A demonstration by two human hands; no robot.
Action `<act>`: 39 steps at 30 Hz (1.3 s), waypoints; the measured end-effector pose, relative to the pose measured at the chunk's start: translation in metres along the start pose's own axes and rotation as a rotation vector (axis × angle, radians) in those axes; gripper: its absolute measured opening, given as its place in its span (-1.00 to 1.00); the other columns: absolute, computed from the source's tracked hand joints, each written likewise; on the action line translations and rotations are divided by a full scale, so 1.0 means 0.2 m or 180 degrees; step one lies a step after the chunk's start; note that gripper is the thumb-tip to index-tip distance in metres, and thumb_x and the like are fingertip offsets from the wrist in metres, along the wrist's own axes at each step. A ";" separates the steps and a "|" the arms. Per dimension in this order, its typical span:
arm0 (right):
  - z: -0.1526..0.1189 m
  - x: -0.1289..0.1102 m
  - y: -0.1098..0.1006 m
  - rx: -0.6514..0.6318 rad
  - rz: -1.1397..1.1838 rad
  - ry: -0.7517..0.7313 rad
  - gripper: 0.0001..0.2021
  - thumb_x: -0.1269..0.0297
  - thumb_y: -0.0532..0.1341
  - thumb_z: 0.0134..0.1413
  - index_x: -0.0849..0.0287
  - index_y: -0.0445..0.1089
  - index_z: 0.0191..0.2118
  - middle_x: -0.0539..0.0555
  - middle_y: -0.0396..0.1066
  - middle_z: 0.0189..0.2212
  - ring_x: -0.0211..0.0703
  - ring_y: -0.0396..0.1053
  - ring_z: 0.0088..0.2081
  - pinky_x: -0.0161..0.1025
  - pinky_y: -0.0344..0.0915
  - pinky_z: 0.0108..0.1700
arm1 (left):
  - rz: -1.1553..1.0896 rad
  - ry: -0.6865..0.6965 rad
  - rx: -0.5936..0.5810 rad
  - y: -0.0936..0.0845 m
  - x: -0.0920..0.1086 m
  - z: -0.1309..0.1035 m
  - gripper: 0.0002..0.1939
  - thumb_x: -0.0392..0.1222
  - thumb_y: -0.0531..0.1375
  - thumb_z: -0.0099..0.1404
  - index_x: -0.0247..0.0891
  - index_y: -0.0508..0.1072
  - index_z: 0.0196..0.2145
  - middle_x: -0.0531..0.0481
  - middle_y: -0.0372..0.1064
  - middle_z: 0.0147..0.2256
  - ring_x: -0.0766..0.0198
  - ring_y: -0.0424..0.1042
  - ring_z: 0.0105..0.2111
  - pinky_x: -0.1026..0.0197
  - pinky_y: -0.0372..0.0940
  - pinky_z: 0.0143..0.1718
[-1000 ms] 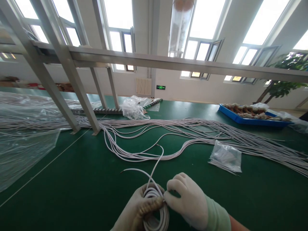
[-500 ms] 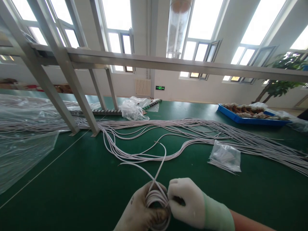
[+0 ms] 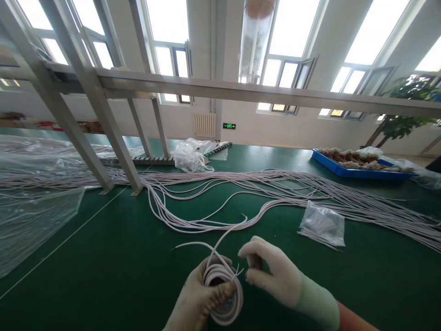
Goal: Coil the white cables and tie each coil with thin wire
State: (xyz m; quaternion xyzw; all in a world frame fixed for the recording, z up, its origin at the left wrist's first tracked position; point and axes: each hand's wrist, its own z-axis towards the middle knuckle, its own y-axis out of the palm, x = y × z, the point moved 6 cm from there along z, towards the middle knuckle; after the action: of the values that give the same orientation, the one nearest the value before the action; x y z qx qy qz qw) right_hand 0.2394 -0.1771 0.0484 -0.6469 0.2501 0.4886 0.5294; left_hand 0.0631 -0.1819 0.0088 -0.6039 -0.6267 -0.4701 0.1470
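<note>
In a light work glove with dirty fingertips, my left hand (image 3: 203,292) grips a coil of white cable (image 3: 237,301), thumb across its front. Two cable ends stick out above the coil, one bending left, the other reaching up and to the right. A thin tie (image 3: 237,272) pokes out at the coil's right side, its short ends spread. Just to the right, my right hand (image 3: 272,271), in a white glove with a green cuff, is apart from the coil. Its thumb and fingers are parted, with nothing seen between them.
Long white cables (image 3: 213,225) run across the green table (image 3: 120,257). A clear bag (image 3: 324,223) and thin strips lie at right. Behind are a blue tray (image 3: 361,173) of brownish bundles and crumpled plastic (image 3: 193,156). A metal frame (image 3: 117,133) stands at left.
My right hand has let go of the tie at the coil's side and drawn back, its fingers opening. The coil has tilted to face me more, and its loose ends have shifted.
</note>
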 end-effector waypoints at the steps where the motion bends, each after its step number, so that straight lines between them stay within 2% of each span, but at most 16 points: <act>1: 0.00 -0.02 -0.01 0.0005 -0.0286 -0.0239 -0.81 0.26 0.30 0.21 0.12 0.47 -0.07 0.05 0.30 -0.21 -0.13 0.30 -0.28 -0.20 0.34 -0.25 | -0.0131 -0.0018 -0.0107 0.01 0.00 0.00 -0.27 -0.14 0.60 -0.22 -0.34 0.46 -0.09 -0.17 0.53 -0.21 -0.09 0.47 -0.12 -0.06 0.35 -0.05; 5: 0.01 -0.05 0.01 -0.0175 -0.0785 -0.0840 -0.94 0.31 0.29 0.25 0.11 0.52 -0.19 0.05 0.30 -0.20 -0.12 0.30 -0.25 -0.22 0.31 -0.27 | -0.0099 -0.0038 -0.0363 0.03 -0.03 0.02 -0.28 -0.11 0.62 -0.23 -0.32 0.49 -0.11 -0.12 0.51 -0.25 -0.03 0.45 -0.16 -0.03 0.31 -0.05; 8: 0.01 -0.08 0.02 -0.0259 -0.1038 -0.0877 -0.96 0.34 0.28 0.26 0.13 0.49 -0.21 0.04 0.32 -0.23 -0.14 0.29 -0.29 -0.24 0.29 -0.30 | -0.0026 0.0006 -0.0537 0.05 -0.04 0.04 -0.32 -0.12 0.60 -0.19 -0.29 0.50 -0.10 -0.10 0.49 -0.25 -0.03 0.45 -0.16 -0.04 0.31 -0.05; 11: 0.00 -0.13 0.04 -0.0318 -0.1184 -0.0765 -0.96 0.36 0.25 0.24 0.16 0.45 -0.25 0.02 0.34 -0.30 -0.16 0.27 -0.34 -0.22 0.26 -0.31 | 0.0142 0.0035 -0.0473 0.05 -0.02 0.03 -0.33 -0.12 0.58 -0.15 -0.30 0.48 -0.09 -0.14 0.50 -0.20 -0.09 0.45 -0.11 -0.08 0.32 -0.02; 13: 0.01 -0.11 0.05 -0.0266 -0.0967 -0.0382 -0.94 0.36 0.25 0.20 0.18 0.42 -0.32 -0.01 0.34 -0.36 -0.19 0.25 -0.39 -0.24 0.26 -0.34 | 0.0429 0.0055 -0.0276 0.05 0.00 0.00 -0.36 -0.15 0.55 -0.11 -0.29 0.46 -0.06 -0.16 0.50 -0.16 -0.13 0.45 -0.09 -0.11 0.33 -0.02; 18: 0.02 0.16 0.16 -0.0484 0.0643 0.1660 -0.86 0.39 0.19 0.04 0.18 0.31 -0.51 -0.10 0.18 -0.63 -0.27 0.15 -0.57 -0.36 0.12 -0.54 | 0.1614 0.0418 0.0296 0.07 0.06 -0.06 -0.65 -0.24 0.32 0.12 -0.14 0.51 -0.09 -0.10 0.50 -0.08 -0.15 0.44 -0.04 -0.17 0.30 0.03; 20: 0.01 0.21 0.19 -0.0668 0.0962 0.1886 -0.87 0.34 0.16 0.08 0.17 0.30 -0.47 -0.14 0.12 -0.66 -0.30 0.07 -0.63 -0.37 0.04 -0.61 | 0.1688 0.0394 0.0317 0.07 0.05 -0.05 -0.65 -0.24 0.32 0.12 -0.14 0.51 -0.09 -0.08 0.51 -0.13 -0.15 0.45 -0.06 -0.15 0.30 0.02; 22: 0.01 0.19 0.16 -0.0649 0.1047 0.1603 -0.80 0.21 0.13 0.23 0.17 0.32 -0.39 -0.13 0.15 -0.62 -0.30 0.07 -0.62 -0.37 0.07 -0.60 | 0.1335 0.0245 0.0158 0.05 0.03 -0.02 -0.56 -0.26 0.37 0.05 -0.20 0.48 -0.08 -0.10 0.52 -0.18 -0.14 0.47 -0.09 -0.11 0.33 -0.03; 24: 0.01 0.11 0.09 -0.0397 0.0835 0.0940 -0.75 0.14 0.10 0.34 0.19 0.37 -0.27 -0.05 0.27 -0.49 -0.25 0.20 -0.52 -0.32 0.23 -0.49 | 0.0813 0.0074 0.0013 0.02 0.00 0.01 -0.44 -0.23 0.45 -0.03 -0.27 0.44 -0.04 -0.13 0.52 -0.19 -0.13 0.47 -0.11 -0.09 0.34 -0.05; 27: 0.01 -0.02 0.01 -0.0265 -0.0072 -0.0137 -0.85 0.26 0.17 0.32 0.16 0.44 -0.10 0.06 0.33 -0.21 -0.14 0.33 -0.27 -0.20 0.37 -0.23 | 0.0310 -0.0016 -0.0175 0.01 -0.03 0.03 -0.24 -0.10 0.57 -0.15 -0.34 0.43 -0.02 -0.21 0.52 -0.17 -0.13 0.46 -0.10 -0.08 0.35 -0.04; 29: 0.00 -0.06 0.00 -0.0438 -0.0593 -0.0491 -0.87 0.29 0.23 0.29 0.13 0.49 -0.10 0.08 0.31 -0.14 -0.11 0.32 -0.21 -0.19 0.36 -0.20 | 0.0242 -0.0005 -0.0325 0.02 -0.03 0.04 -0.20 -0.06 0.60 -0.19 -0.36 0.44 -0.01 -0.22 0.51 -0.17 -0.13 0.46 -0.10 -0.09 0.35 -0.03; 31: 0.01 -0.08 0.01 -0.0540 -0.0905 -0.0683 -0.88 0.27 0.24 0.30 0.13 0.51 -0.14 0.07 0.31 -0.17 -0.11 0.29 -0.22 -0.23 0.32 -0.25 | 0.0281 -0.0024 -0.0385 0.03 -0.03 0.04 -0.22 -0.08 0.59 -0.17 -0.35 0.45 -0.02 -0.20 0.51 -0.17 -0.12 0.45 -0.10 -0.10 0.33 -0.01; 34: 0.00 -0.10 0.03 -0.0551 -0.1174 -0.0774 -0.91 0.29 0.23 0.29 0.16 0.48 -0.20 0.05 0.31 -0.23 -0.14 0.25 -0.29 -0.25 0.26 -0.31 | 0.0453 -0.0002 -0.0338 0.05 -0.02 0.02 -0.28 -0.07 0.56 -0.12 -0.31 0.47 -0.02 -0.20 0.50 -0.15 -0.15 0.45 -0.07 -0.14 0.31 0.01; 36: 0.01 -0.10 0.05 -0.0448 -0.1215 -0.0617 -0.92 0.31 0.21 0.29 0.17 0.43 -0.24 0.03 0.31 -0.28 -0.15 0.23 -0.33 -0.24 0.23 -0.31 | 0.0663 0.0045 -0.0196 0.06 0.00 0.00 -0.31 -0.14 0.54 -0.10 -0.28 0.47 -0.01 -0.18 0.50 -0.14 -0.16 0.45 -0.07 -0.15 0.32 -0.01; 37: 0.01 -0.09 0.06 -0.0362 -0.1168 -0.0423 -0.90 0.32 0.19 0.29 0.17 0.41 -0.27 0.02 0.31 -0.31 -0.16 0.23 -0.34 -0.23 0.23 -0.31 | 0.0801 0.0095 -0.0086 0.06 0.01 -0.01 -0.36 -0.18 0.51 -0.07 -0.26 0.47 -0.02 -0.16 0.50 -0.14 -0.15 0.45 -0.07 -0.14 0.33 -0.01; 39: 0.02 -0.02 0.09 -0.0295 -0.0813 0.0341 -0.86 0.34 0.16 0.28 0.17 0.36 -0.34 -0.01 0.29 -0.40 -0.16 0.23 -0.37 -0.23 0.22 -0.32 | 0.1193 0.0264 0.0180 0.07 0.04 -0.04 -0.50 -0.24 0.41 0.03 -0.20 0.49 -0.04 -0.12 0.50 -0.12 -0.14 0.46 -0.07 -0.13 0.33 -0.02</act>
State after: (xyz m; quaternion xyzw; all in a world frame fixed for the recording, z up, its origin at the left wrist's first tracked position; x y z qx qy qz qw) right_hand 0.2222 -0.1794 0.0437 -0.7223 0.1708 0.3931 0.5427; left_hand 0.0706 -0.1859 0.0243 -0.6858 -0.5095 -0.4412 0.2746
